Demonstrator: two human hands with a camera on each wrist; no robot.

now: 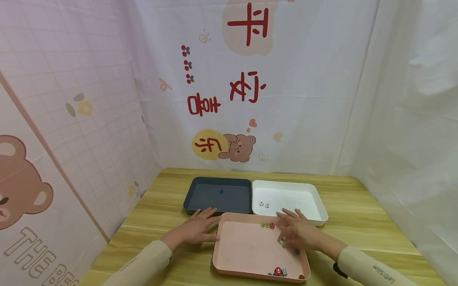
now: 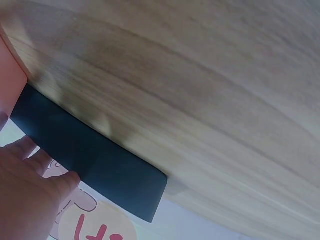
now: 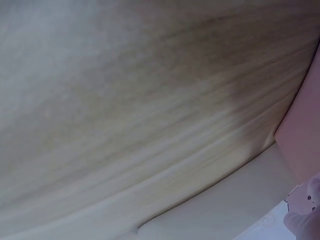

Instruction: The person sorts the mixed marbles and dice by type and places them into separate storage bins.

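My left hand [image 1: 196, 227] lies with fingers spread by the near edge of the dark grey tray [image 1: 189, 198]; its thumb reaches the left rim of the pink tray [image 1: 247, 250]. In the left wrist view, its fingers [image 2: 65, 184] are beside the dark tray's wall [image 2: 90, 150]. My right hand [image 1: 300, 231] is over the pink tray's right side, fingers loosely extended toward the white tray [image 1: 304, 194]. A white die [image 1: 282, 240] shows by its thumb; whether they touch is unclear. A dark die [image 1: 297, 251] lies under that hand.
Along the pink tray's far edge lie a red die [image 1: 272, 226] and yellow-green dice [image 1: 264, 225]. Near its front are a red die [image 1: 278, 271] and a white die [image 1: 284, 272]. The dark tray holds a blue die [image 1: 221, 191]; white dice [image 1: 264, 204] lie in the white tray.
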